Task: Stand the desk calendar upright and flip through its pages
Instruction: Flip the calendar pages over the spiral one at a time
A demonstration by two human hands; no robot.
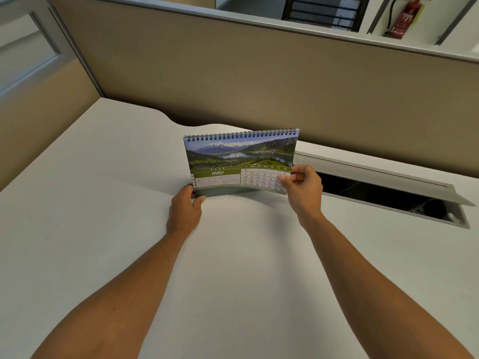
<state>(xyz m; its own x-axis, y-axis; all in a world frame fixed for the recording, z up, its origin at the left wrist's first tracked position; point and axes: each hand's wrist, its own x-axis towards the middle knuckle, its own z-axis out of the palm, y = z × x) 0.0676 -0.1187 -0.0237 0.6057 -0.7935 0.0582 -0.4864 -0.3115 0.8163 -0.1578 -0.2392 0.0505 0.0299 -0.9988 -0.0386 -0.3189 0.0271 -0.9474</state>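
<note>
A white desk [103,229] fills most of the view, its surface plain and matte. Its far edge meets a beige partition, and at the far left that edge curves into a shallow scooped cutout. On the far right a long cable hatch [388,193] is set into the top, its grey lid tilted up over a dark opening. A spiral-bound desk calendar [241,156] stands upright on the desk near the far middle, just left of the hatch, showing May.

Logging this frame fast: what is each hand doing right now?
Left hand: closed on the lower left corner of the spiral-bound desk calendar.
Right hand: pinching the lifted lower right corner of its May page.
</note>
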